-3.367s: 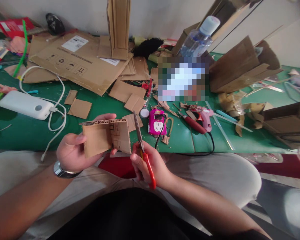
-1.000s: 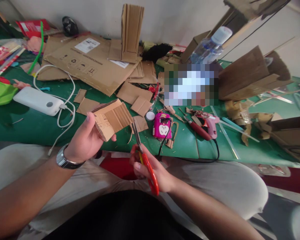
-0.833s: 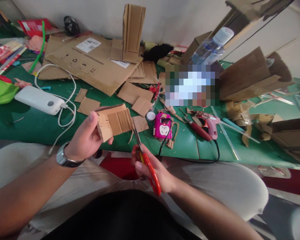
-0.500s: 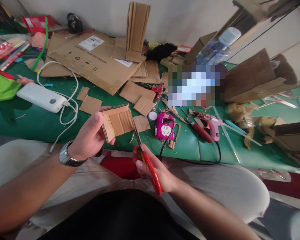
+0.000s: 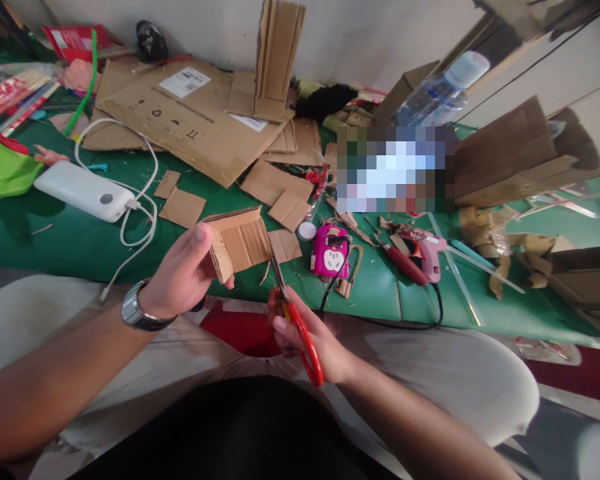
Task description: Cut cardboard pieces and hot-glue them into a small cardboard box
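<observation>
My left hand (image 5: pixel 183 273) grips a small folded cardboard piece (image 5: pixel 245 241) by its left end, thumb on top; its raised edges make a shallow, open shape. Red-handled scissors (image 5: pixel 304 337) are in my right hand (image 5: pixel 300 330), blades pointing up and away from me. The blade tips lie at the right edge of the cardboard piece; whether they touch it I cannot tell. Just beyond, a small flat cardboard scrap (image 5: pixel 285 245) rests on the green table (image 5: pixel 180 257), beside a magenta socket block (image 5: pixel 330 252).
A pink glue gun (image 5: pixel 430 257) and a red-handled tool (image 5: pixel 404 261) lie to the right. At left sits a white power bank (image 5: pixel 83 191) with its cable. Flattened cardboard (image 5: pixel 180 127) and an upright cardboard piece (image 5: pixel 279 60) stand behind. A bottle (image 5: pixel 437 87) is at back right.
My left hand and the cardboard piece have shifted very slightly to the right in view. The scissors stay at its right edge, with my right hand almost unmoved.
</observation>
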A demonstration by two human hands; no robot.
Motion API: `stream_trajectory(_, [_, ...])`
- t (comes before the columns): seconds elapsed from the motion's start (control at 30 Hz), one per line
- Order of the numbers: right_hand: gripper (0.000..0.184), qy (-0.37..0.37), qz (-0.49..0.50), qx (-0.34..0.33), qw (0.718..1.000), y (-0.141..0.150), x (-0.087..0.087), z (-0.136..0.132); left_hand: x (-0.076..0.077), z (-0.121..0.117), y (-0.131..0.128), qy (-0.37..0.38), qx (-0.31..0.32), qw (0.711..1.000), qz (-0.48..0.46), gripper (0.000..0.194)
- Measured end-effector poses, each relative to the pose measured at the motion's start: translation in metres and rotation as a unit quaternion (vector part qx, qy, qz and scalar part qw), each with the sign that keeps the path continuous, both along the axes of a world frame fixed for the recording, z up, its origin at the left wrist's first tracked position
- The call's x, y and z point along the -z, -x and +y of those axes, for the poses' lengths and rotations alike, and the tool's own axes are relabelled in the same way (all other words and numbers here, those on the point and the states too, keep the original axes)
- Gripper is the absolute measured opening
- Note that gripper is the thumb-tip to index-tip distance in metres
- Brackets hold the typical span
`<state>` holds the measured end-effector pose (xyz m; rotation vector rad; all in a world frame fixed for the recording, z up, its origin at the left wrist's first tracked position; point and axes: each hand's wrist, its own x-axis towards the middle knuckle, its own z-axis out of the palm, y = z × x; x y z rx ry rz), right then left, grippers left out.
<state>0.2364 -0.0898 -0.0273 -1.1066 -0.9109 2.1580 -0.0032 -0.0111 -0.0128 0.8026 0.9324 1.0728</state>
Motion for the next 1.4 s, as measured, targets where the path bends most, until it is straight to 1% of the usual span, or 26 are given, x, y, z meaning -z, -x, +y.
stream_trajectory(0.13, [0.060,0.013,0.009,-0.001,1.000,0.001,0.000,0.000,0.001,0.000,-0.001,-0.007,-0.006,1.000,0.001,0.066])
stream_trajectory(0.3, [0.062,0.072,0.025,0.015,0.997,0.003,0.000,-0.001,0.002,0.000,-0.001,-0.015,-0.003,1.000,0.002,0.058])
stream_trajectory(0.4, [0.065,0.099,0.032,0.028,0.994,0.005,-0.002,0.000,0.001,0.000,-0.001,-0.010,0.000,1.000,0.005,0.061])
stream_trajectory(0.5, [0.069,0.107,0.028,0.032,0.993,0.006,-0.003,0.002,-0.003,0.000,-0.001,-0.002,0.001,1.000,0.009,0.065])
stream_trajectory(0.63, [0.071,0.099,0.017,0.035,0.994,0.006,-0.004,0.003,-0.006,0.001,-0.001,0.010,0.006,1.000,0.015,0.066])
stream_trajectory(0.73, [0.070,0.099,0.016,0.030,0.995,0.006,-0.005,0.003,-0.005,0.001,-0.001,0.005,0.005,1.000,0.023,0.068])
stream_trajectory(0.97, [0.071,0.097,0.013,0.024,0.995,0.007,-0.001,0.003,-0.002,0.002,0.002,0.008,0.016,0.999,0.031,0.053])
stream_trajectory(1.17, [0.069,0.040,-0.017,0.009,0.999,0.010,0.003,-0.001,0.000,0.003,0.004,-0.006,0.029,0.999,0.040,0.051])
stream_trajectory(1.3, [0.066,0.019,-0.029,-0.013,0.999,0.011,0.001,-0.002,0.001,0.003,0.004,-0.009,0.035,0.998,0.043,0.049])
stream_trajectory(1.4, [0.063,-0.015,-0.049,-0.034,0.998,0.009,-0.001,-0.003,0.001,0.003,0.004,0.003,0.034,0.999,0.034,0.053])
